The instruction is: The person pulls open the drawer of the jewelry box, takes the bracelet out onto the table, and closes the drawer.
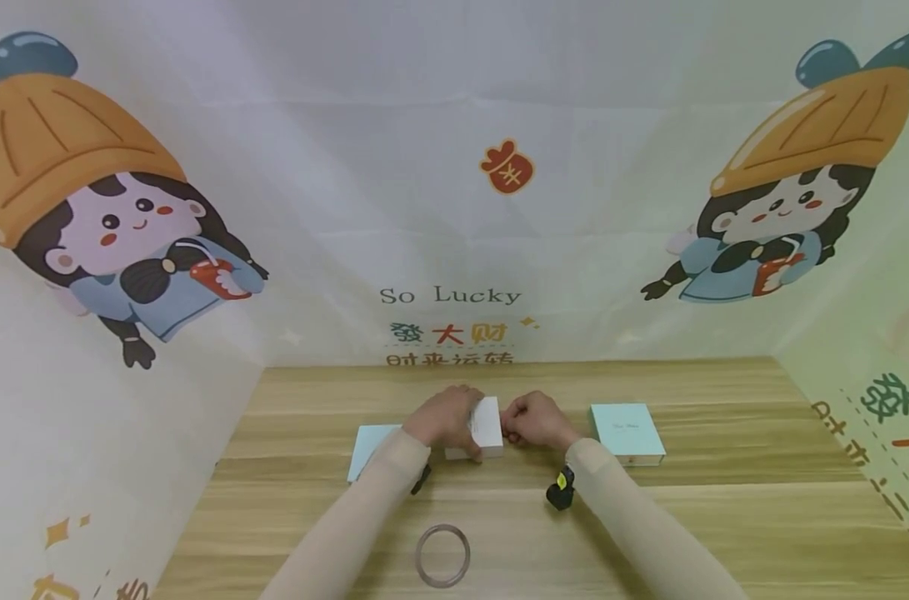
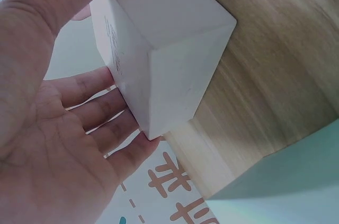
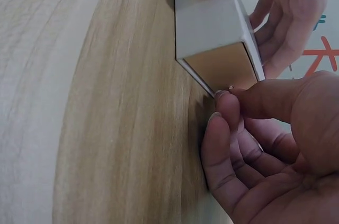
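Observation:
A white box with dark print on top sits on the wooden table between both hands. My left hand grips it from the left, thumb on the near side and fingers on the far side. At the box's right end, in the right wrist view, shows a tan drawer front inside the white sleeve. My right hand has its thumb and index finger closed on a small drawer knob there, mostly hidden by the fingertips. The drawer front looks about level with the sleeve's edge.
A mint-green box stands right of the right hand. Another mint-green box lies left, partly behind the left forearm. A translucent bangle lies near the front of the wooden table. Printed cloth hangs around the table.

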Demonstrator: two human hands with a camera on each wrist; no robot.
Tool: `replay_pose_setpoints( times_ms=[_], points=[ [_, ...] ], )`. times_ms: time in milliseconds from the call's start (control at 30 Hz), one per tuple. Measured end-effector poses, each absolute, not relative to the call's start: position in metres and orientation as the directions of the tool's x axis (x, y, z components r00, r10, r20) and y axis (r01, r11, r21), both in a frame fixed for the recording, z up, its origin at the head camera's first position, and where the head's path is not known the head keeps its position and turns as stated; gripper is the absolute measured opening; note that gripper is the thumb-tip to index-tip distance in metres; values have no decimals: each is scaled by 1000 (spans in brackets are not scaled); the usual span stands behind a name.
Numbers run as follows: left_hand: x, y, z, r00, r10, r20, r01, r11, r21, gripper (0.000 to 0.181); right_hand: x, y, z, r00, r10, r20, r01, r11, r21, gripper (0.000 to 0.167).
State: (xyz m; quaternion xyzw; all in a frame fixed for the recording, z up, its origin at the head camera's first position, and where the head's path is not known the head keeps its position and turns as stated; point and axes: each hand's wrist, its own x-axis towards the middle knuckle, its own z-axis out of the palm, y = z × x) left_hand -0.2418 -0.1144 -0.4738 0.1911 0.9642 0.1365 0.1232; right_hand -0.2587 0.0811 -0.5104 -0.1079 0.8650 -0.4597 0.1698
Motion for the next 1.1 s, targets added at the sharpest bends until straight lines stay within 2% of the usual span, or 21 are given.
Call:
replay_pose_setpoints(
  times_ms=[433, 1100],
  points=[
    [-239, -116, -472, -899, 407, -162, 347, 887, 306, 96, -259, 80, -518, -930, -338, -142, -87, 581, -809, 12],
    [-241, -114, -474, -901, 394, -181, 322, 888, 328, 93, -253, 89, -509, -934, -337, -120, -130, 631, -765, 12]
  ],
)
